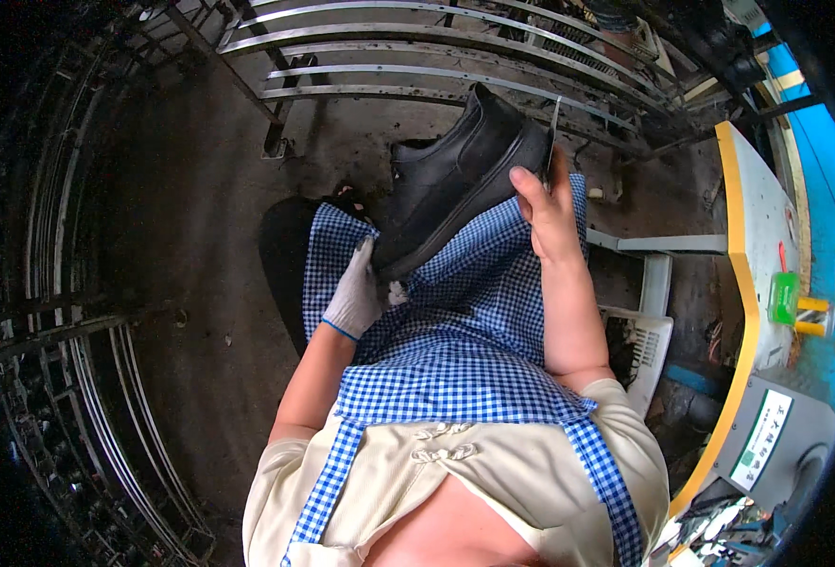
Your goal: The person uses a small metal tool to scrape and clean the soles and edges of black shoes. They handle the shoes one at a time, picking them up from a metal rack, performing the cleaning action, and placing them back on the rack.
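A black low-cut shoe (455,175) is held at a slant above my lap, its toe down to the left and its heel up to the right. My left hand (354,295), in a pale knit glove with a blue cuff edge, grips it around the toe. Bare, my right hand (548,213) is at the heel end, the thumb by the sole edge and the fingers partly hidden behind. A thin pale strip (556,121) sticks up beside the heel at those fingers; what it is, I cannot tell.
Metal rack rails (370,71) run across the far side, and another rack (105,425) stands at left. To my right is a yellow-edged white table (753,217) with a green container (784,298) and a grey machine housing (786,439). A white plastic crate (646,354) sits beneath.
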Demonstrator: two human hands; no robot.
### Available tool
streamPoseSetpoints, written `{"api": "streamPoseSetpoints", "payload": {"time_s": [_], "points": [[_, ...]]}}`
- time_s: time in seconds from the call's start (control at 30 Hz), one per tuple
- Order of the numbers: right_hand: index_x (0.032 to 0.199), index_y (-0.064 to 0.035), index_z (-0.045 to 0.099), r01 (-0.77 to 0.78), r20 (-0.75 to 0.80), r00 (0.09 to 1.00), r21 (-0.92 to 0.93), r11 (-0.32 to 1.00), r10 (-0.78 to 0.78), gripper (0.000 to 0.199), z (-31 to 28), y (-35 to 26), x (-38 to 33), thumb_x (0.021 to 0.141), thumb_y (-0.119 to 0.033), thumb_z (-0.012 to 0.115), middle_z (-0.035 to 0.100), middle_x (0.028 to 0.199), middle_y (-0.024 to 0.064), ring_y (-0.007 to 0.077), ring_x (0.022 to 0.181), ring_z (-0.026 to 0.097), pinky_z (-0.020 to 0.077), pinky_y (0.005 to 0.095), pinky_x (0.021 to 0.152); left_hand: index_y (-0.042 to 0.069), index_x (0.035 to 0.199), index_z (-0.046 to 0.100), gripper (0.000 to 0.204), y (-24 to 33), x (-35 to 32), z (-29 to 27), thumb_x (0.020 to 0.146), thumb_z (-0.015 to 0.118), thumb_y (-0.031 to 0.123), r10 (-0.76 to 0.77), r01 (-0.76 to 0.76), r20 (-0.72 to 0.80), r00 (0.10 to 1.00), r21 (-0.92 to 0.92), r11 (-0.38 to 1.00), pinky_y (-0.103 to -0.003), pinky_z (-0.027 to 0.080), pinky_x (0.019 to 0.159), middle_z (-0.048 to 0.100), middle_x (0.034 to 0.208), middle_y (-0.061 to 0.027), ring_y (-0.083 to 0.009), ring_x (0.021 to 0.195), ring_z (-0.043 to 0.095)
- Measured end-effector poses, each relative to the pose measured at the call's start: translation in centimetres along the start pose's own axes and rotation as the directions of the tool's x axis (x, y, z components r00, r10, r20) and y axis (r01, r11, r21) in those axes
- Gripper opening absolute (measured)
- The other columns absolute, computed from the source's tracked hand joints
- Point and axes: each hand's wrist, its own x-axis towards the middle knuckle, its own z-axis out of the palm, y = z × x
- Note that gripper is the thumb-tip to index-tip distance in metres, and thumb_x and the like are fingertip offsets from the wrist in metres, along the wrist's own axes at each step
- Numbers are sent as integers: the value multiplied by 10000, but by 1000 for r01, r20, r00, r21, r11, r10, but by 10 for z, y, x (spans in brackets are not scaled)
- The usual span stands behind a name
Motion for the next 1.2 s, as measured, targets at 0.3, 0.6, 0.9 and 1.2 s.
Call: {"api": "streamPoseSetpoints", "payload": {"time_s": [0.3,0.6,0.9,1.2], "points": [[1471,-87,306,441,508,796,-115,890,-329,1018,-5,-6,-12,620,-44,863,445,1432,155,260,1337,429,358,386,1096,155,1403,405,413,21,15,-12,1026,397,324,242,-237,83,967,-67,969,-381,544,844,531,1345,-113,-252,1164,568],[1460,-66,307,496,479,821,-333,802,-310,1023,9,-29,-29,625,-147,893,447,1425,182,280,1289,481,406,354,1050,104,1262,527,373,16,44,-23,998,448,355,178,-175,96,979,-43,984,-463,465,924,581,1272,-100,-280,1098,563],[1408,-67,367,294,423,894,-300,907,-150,937,-46,-14,-38,642,-181,895,509,1356,133,273,1253,515,400,381,1056,142,1424,412,474,72,21,25,975,553,194,626,-616,-3,780,170,769,-368,489,961,506,1355,-128,-255,1196,538],[1353,-68,394,269,-354,915,170,948,-196,801,-111,-57,-71,622,47,701,602,1099,131,220,748,646,569,312,568,86,1443,348,647,100,30,34,923,640,336,518,-545,402,755,-54,837,-362,527,774,546,1156,-75,-204,936,570]]}}
